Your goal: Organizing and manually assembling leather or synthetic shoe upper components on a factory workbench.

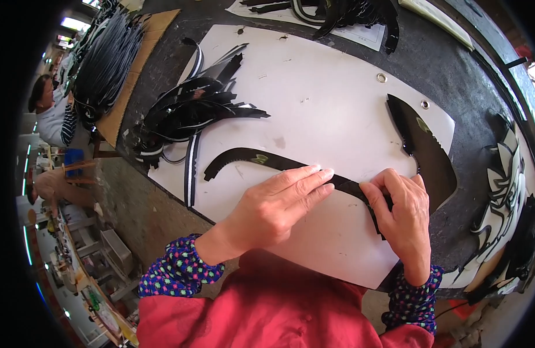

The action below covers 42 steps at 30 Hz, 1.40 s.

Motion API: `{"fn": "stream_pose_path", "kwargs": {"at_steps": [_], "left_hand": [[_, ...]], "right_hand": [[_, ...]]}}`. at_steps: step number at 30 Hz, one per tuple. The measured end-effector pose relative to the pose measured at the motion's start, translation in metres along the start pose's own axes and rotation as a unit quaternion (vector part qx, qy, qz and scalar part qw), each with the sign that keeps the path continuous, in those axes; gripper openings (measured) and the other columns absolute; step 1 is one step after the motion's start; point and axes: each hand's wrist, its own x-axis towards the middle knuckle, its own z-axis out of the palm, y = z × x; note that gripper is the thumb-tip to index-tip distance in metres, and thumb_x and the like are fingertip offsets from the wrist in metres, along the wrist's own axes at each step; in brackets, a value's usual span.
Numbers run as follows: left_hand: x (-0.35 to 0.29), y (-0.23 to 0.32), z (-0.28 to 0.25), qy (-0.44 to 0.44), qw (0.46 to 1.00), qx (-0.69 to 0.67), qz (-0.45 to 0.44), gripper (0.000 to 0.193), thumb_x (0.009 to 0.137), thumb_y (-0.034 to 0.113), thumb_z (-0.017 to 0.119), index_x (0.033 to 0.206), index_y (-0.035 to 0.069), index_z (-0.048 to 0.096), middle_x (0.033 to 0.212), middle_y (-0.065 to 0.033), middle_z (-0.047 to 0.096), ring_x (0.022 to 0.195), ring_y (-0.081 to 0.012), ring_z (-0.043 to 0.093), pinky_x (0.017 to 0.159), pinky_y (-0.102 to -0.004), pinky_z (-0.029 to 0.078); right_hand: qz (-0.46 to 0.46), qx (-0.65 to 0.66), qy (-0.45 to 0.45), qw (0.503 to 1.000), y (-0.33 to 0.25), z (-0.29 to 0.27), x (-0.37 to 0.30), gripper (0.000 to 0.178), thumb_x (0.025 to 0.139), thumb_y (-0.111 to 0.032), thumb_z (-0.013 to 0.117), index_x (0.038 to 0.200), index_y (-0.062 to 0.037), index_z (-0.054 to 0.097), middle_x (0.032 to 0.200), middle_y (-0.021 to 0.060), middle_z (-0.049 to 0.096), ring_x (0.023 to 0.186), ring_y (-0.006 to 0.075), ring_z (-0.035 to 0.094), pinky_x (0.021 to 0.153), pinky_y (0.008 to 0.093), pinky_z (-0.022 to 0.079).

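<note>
In the head view, a long curved black strip (261, 160) with a toothed edge is laid across a white sheet (325, 104) on a dark table (447, 52). The left hand (276, 206) is pressed flat on the strip's middle, fingers together and extended, fingertips (322, 173) touching it. The right hand (402, 211) is curled over the strip's right end, which is pinched between thumb and fingers.

The step in hand is judged to be the smoothing or seating of the strip on the sheet; steady downward pressure on the left and a careful, even pull or fold at the pinched end appear to be called for next.

A heap of black pieces (192, 110) is seen to the upper left, a wider black blade-shaped piece (424, 148) just right of the hands, touching neither. A seated person (50, 113) is glimpsed at far left.
</note>
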Motion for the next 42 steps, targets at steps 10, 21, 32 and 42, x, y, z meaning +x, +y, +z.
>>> {"fn": "stream_pose_path", "kwargs": {"at_steps": [10,21,32,42], "left_hand": [[0.011,0.016,0.011,-0.065,0.99,0.116,-0.051,0.039,0.094,0.021,0.045,0.129,0.024,0.063,0.142,-0.0022,0.052,0.132,-0.0253,0.046,0.11,-0.0446,0.032],[0.004,-0.006,-0.01,-0.053,0.993,0.104,-0.03,0.041,0.091,0.017,0.047,0.127,0.029,0.064,0.144,-0.003,0.051,0.135,-0.0276,0.043,0.113,-0.0483,0.026],[-0.05,-0.044,-0.017,0.066,0.989,0.078,-0.105,0.042,0.087,-0.001,0.051,0.121,0.016,0.068,0.134,-0.0136,0.058,0.127,-0.0316,0.051,0.105,-0.0435,0.039],[-0.055,-0.049,-0.018,0.053,0.991,0.025,-0.118,0.044,0.085,-0.001,0.051,0.124,0.013,0.066,0.14,-0.0107,0.053,0.131,-0.0304,0.047,0.107,-0.0436,0.035]], "right_hand": [[-0.013,-0.003,0.016,1.0,0.002,0.001,-0.001,0.02,0.085,-0.015,0.068,0.074,-0.0066,0.054,0.059,0.0074,0.055,0.054,0.0254,0.052,0.061,0.036,0.034],[-0.085,-0.158,0.046,0.983,0.028,0.007,-0.026,0.049,0.075,0.005,0.057,0.122,-0.0059,0.052,0.118,0.0133,0.046,0.106,0.0317,0.046,0.093,0.0417,0.036],[-0.145,-0.157,0.2,0.956,-0.053,-0.013,0.053,0.042,0.087,0.008,0.055,0.127,-0.0018,0.051,0.122,0.0171,0.055,0.112,0.0316,0.054,0.096,0.0416,0.043],[-0.047,-0.019,0.084,0.995,-0.032,0.059,0.082,0.053,0.09,0.006,0.051,0.141,-0.002,0.038,0.14,0.0201,0.042,0.131,0.0358,0.04,0.107,0.0441,0.031]]}}
